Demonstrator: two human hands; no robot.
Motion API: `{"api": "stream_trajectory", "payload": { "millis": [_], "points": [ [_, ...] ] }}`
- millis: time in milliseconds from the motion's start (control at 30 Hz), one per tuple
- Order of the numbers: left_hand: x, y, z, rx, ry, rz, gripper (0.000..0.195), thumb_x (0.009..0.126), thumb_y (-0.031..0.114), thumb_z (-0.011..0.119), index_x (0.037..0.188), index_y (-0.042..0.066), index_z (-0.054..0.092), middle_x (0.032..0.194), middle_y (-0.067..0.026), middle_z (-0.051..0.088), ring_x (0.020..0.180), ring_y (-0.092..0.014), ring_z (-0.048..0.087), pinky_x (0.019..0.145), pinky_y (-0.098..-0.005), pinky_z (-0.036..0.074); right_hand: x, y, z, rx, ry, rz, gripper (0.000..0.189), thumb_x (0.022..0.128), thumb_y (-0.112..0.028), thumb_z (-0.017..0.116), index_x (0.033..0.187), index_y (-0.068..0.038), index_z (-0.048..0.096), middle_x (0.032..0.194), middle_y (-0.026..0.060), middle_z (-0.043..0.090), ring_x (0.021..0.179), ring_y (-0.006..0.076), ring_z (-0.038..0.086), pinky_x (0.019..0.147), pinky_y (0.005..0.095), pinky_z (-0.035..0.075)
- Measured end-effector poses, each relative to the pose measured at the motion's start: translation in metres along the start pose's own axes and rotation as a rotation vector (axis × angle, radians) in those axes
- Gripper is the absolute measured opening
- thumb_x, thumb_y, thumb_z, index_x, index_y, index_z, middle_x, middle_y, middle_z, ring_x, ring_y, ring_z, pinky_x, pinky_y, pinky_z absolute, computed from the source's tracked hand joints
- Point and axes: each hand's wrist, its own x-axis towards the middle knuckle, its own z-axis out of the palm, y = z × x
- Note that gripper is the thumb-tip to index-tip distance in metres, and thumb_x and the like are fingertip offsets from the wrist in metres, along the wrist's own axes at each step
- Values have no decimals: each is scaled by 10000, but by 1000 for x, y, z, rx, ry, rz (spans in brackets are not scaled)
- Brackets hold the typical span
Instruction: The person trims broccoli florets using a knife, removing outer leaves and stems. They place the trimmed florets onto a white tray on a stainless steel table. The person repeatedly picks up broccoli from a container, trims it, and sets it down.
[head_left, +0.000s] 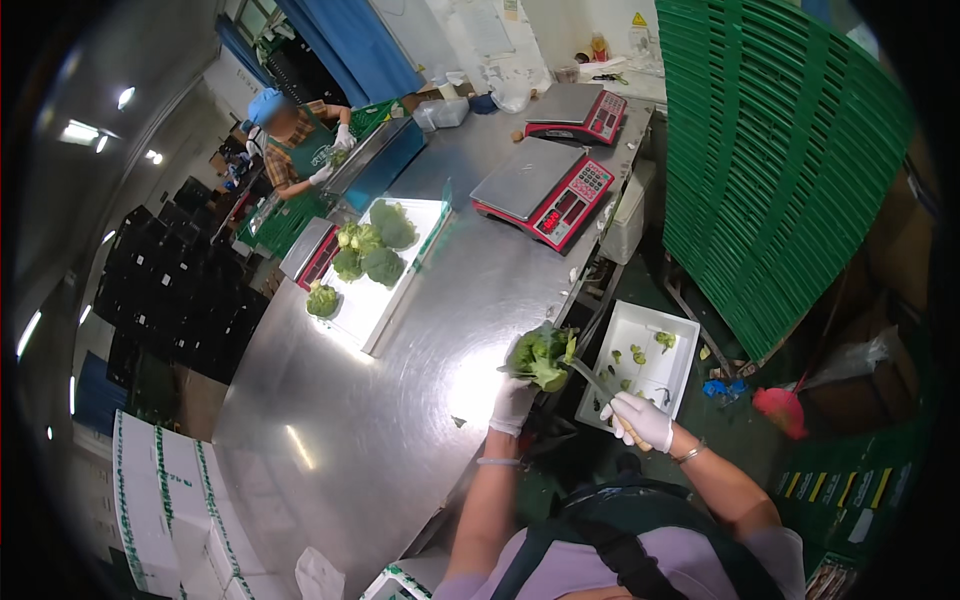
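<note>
My gloved left hand (514, 405) holds a broccoli head (538, 358) from below, at the edge of the stainless steel table (375, 405). In my gloved right hand (641, 420) is the wooden handle of a knife (592, 379); its blade reaches to the right side of the broccoli, by a stalk piece. Below the table edge stands a white foam box (686, 337) with several small broccoli scraps in it. Several broccoli heads (382, 266) rest on a white foam tray (382, 322) across the table.
Two red digital scales (559, 202) stand at the table's far right part; another (319, 259) is beyond the tray. A person (296, 142) works at a blue-sided box across the table. A green plastic pallet (772, 150) leans at right. White foam boxes (180, 502) are stacked lower left.
</note>
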Motion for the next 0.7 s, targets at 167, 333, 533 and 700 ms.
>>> {"api": "stream_trajectory", "payload": {
  "millis": [167, 333, 533, 700],
  "points": [
    [-2, -2, 7, 203, 94, -21, 807, 634, 16, 530, 1403, 41, 286, 1387, -162, 391, 1269, -286, 403, 1069, -380, 328, 7, 2, 6, 70, -26, 87, 333, 972, -303, 381, 901, -29, 556, 616, 41, 520, 460, 109, 476, 435, 230, 390],
    [-1, -6, -10, 270, 187, -78, 711, 612, -43, 408, 1321, -2, 394, 1276, -156, 489, 1176, -259, 493, 1007, -339, 400, -4, 10, -11, 385, -435, 144, 403, 986, -340, 348, 946, -3, 565, 589, 16, 475, 455, 90, 424, 429, 217, 368],
    [-6, -37, -42, 68, 266, -142, 446, 837, -12, 386, 1281, 14, 419, 1203, -150, 541, 1089, -279, 558, 930, -396, 478, -6, 16, -6, 405, -90, -42, 351, 990, -288, 349, 884, -22, 552, 614, 39, 515, 472, 88, 466, 458, 219, 405],
    [-9, -43, -28, -413, 215, -205, 380, 962, 210, 411, 1310, 60, 406, 1307, -166, 467, 1178, -304, 496, 971, -495, 448, -2, 23, -16, 67, 316, -120, 213, 963, -227, 454, 909, -40, 538, 647, 31, 563, 497, 91, 528, 461, 221, 435]
  ]
}}
